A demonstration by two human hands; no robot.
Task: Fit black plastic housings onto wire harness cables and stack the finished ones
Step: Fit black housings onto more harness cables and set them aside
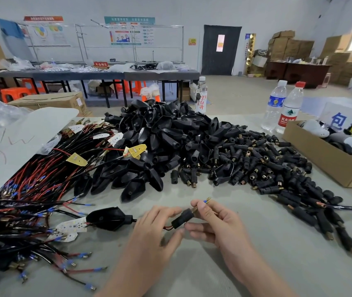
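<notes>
My left hand (pixel 156 227) and my right hand (pixel 215 221) meet low at the centre of the grey table. Between them is a small black cylindrical connector (pixel 183 217) with a brass end. Red and black wires leave its left end under my left fingers. My right thumb and forefinger pinch a blue-sleeved brass wire terminal (pixel 206 201) above the connector. A large black housing (pixel 108 217) with a white LED board lies on the table, left of my hands. A heap of black housings (pixel 160 142) rises behind. Wire harnesses (pixel 31 189) sprawl on the left.
Many small black connectors (pixel 273 166) spread across the right half of the table. An open cardboard box (pixel 329 155) stands at the right edge. Three water bottles (pixel 275 103) stand at the back. A white sheet (pixel 21 138) lies over the far left.
</notes>
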